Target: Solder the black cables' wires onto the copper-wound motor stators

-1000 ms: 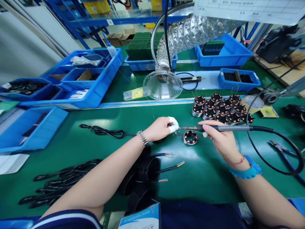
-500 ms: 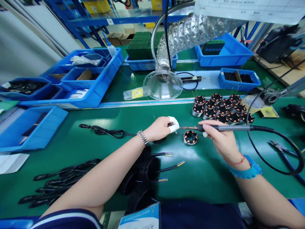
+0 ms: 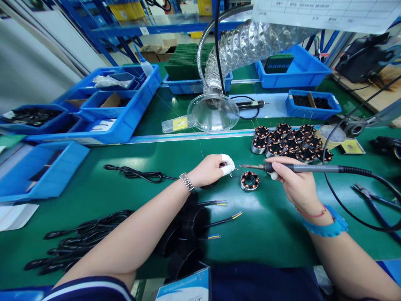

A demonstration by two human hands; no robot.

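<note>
Green counter (image 3: 272,242): the left hand (image 3: 211,169) pinches thin wires (image 3: 231,174); the right hand (image 3: 296,182) grips a soldering iron (image 3: 308,168), now drawn slightly back, so contact seems paused; a copper-wound ring (image 3: 249,188) lies between the hands

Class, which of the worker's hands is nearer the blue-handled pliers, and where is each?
Right. The right hand, gripping the soldering iron, is left of the pliers; the left hand is farther left, past the lone copper-wound ring.

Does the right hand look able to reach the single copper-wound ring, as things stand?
Probably yes: the ring sits close to the right hand, with no obstacle visible between them; but this hand holds a soldering iron, which may hinder grasping.
</note>
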